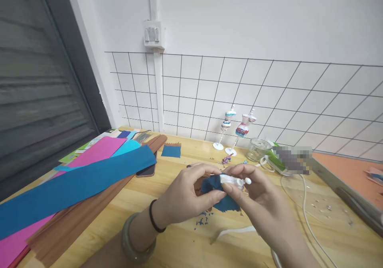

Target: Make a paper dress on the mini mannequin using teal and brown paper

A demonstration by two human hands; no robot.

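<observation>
Over the middle of the bench [185,244], a small white dress form [230,180] lies tilted between both hands, its knobbed end pointing toward the right edge. The left hand [194,188], fingers curled and thumb pressed in, grips the part covered by blue paper [209,183]; the right hand [257,192] pinches the white part. Blue scraps [203,220] lie below. Two decorated forms [242,130] stand near the back edge, and paper strips [89,184] cover the left edge.
</observation>
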